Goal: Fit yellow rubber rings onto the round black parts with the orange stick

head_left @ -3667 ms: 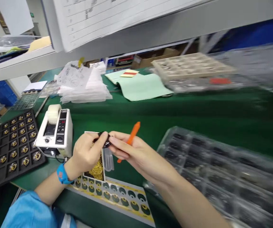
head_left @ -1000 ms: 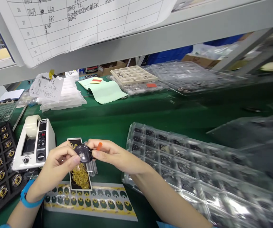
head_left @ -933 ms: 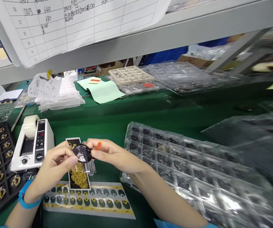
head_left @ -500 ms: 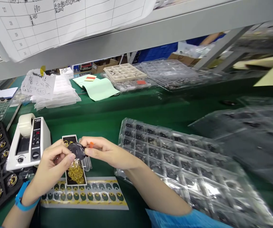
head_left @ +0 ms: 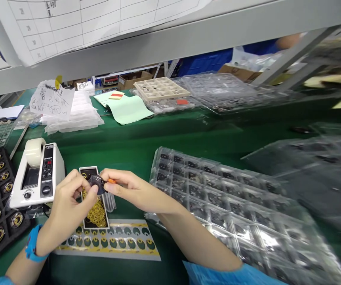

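Pinched between the thumb and fingers of my left hand (head_left: 72, 198) is a small dark rounded part (head_left: 98, 183), glossy on top. My right hand (head_left: 131, 190) meets it from the other side, its thumb and fingertips closed around a small piece with an orange end (head_left: 111, 181) at the part's right edge. Whether the two pieces are joined I cannot tell. Beneath both hands lies a small white-edged box (head_left: 107, 222) holding many thin yellow rings (head_left: 96, 213), partly covered by my left hand. In front of it, a sheet of yellow and dark green oval stickers (head_left: 122, 255) lies flat.
A white tape dispenser (head_left: 51, 170) stands left, beside a black tray (head_left: 6, 206) of ringed round parts. Clear compartment trays (head_left: 200, 198) with dark parts fill the right. Behind are green paper (head_left: 131, 109) and a beige tray (head_left: 161, 89). A grey shelf beam (head_left: 146, 51) crosses overhead.
The dark part has tilted in my fingers, and my left thumb has moved onto its face. The orange end now points further right. The whole view has shifted slightly.
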### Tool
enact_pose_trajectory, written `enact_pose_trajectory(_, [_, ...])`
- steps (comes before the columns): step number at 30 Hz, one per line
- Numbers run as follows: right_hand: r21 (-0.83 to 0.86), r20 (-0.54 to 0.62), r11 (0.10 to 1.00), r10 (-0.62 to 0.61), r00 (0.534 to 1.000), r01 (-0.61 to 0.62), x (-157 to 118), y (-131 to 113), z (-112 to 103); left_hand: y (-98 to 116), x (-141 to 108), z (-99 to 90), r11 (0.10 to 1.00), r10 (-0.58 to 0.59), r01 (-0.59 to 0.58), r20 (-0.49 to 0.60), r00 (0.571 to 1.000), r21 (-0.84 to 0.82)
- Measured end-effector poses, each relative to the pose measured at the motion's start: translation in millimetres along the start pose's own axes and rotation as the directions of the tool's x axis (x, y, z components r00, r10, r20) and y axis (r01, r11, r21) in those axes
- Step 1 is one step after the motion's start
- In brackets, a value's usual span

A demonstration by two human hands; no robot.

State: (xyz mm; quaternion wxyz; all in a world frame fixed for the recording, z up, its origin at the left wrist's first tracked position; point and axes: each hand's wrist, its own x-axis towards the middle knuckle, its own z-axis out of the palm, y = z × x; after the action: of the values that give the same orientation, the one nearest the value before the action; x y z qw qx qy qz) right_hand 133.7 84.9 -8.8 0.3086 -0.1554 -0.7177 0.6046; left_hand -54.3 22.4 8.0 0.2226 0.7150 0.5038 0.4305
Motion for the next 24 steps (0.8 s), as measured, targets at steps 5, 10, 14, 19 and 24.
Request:
enact_pose_trajectory(5, [0.033, -0.003, 0.999, 0.011, 1.000, -0.011, 1.3, 4.2, -2.9, -4.0, 4.0, -18.7, 0.973, -0.012, 0.035, -0.101, 0.995, 0.230])
enact_pose_trajectory(10, [0.189, 0.015, 0.981, -0.040, 0.999, 0.037, 4.5, 10.8, 0.0, -5.1, 3.2, -19.8, 0.967, 0.255, -0.252, -0.131, 0.958, 0.033])
enact_pose_trajectory(14, [0.237, 0.045, 0.970, -0.054, 0.998, 0.042, 3.8, 14.1, 6.2, -8.6, 2.2, -0.1, 0.935, 0.340, -0.339, -0.012, 0.940, -0.107])
enact_pose_trajectory(19, [0.294, 0.016, 0.956, -0.030, 0.999, 0.024, 4.0, 20.4, 16.6, -13.6, 3.0, 5.8, 0.915, 0.374, -0.372, -0.014, 0.927, -0.156])
enact_pose_trajectory(24, [0.432, 0.040, 0.899, 0.057, 0.998, -0.069, 5.1, 26.7, 30.7, -8.2, 0.4, -4.5, 0.923, 0.331, -0.299, 0.106, 0.938, -0.241])
